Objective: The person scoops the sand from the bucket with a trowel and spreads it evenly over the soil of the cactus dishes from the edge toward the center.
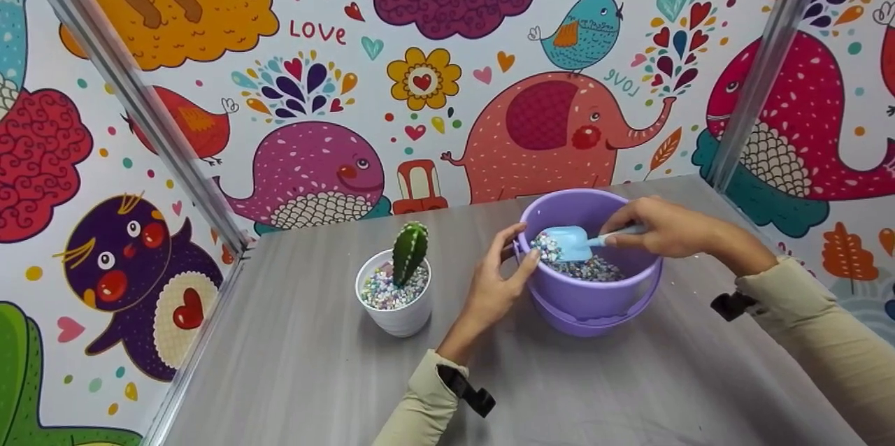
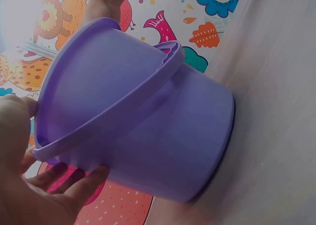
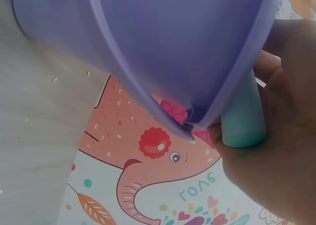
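A purple bucket [image 1: 587,303] stands on the table with small pale and multicoloured pebbles [image 1: 594,268] inside. My right hand [image 1: 661,226] grips the handle of a light-blue scoop [image 1: 575,243] over the bucket's opening. Pebbles lie in the scoop, at its left end. In the right wrist view, the round end of the scoop handle [image 3: 243,116] shows beside the rim. My left hand [image 1: 493,289] holds the bucket's left side, thumb at the rim; in the left wrist view its fingers [image 2: 89,185] touch the outer wall. The bucket's handle [image 2: 118,109] hangs down along its side.
Left of the bucket stands a white pot [image 1: 397,317] holding a green cactus [image 1: 410,254] among similar coloured pebbles. A grey wood-grain table [image 1: 301,362] carries everything. Printed cartoon panels [image 1: 419,124] rise behind and at the sides, joined by metal posts [image 1: 762,61].
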### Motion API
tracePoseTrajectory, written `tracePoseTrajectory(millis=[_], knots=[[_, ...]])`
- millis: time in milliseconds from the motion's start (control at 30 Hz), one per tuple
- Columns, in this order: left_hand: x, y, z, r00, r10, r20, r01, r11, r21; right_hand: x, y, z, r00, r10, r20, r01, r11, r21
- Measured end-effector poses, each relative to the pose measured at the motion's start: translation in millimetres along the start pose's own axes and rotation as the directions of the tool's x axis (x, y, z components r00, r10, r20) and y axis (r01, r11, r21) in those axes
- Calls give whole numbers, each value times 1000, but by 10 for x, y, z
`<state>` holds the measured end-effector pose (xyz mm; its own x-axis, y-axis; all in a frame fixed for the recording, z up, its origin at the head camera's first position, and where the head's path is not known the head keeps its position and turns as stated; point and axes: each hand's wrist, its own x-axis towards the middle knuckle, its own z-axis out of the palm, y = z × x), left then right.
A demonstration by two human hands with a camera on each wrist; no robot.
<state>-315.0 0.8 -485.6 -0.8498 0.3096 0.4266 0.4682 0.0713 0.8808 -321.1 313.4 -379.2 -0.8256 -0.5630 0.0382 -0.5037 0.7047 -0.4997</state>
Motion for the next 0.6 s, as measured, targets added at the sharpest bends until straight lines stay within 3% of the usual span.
tracePoseTrajectory(millis=[167,400,600], knots=[[-1,-5,-5,1000,8,8,-8,1000,13,-45,-10,-15,1000,-5,-20,5,1000,0],[-22,73,-34,1000,-26,0,26,999,41,-64,0,-12,999,6,-44,-6,1000,7],[-28,206,-87,998,49,-42,-41,985,168,-83,6,-29,998,15,-62,-14,1000,23]])
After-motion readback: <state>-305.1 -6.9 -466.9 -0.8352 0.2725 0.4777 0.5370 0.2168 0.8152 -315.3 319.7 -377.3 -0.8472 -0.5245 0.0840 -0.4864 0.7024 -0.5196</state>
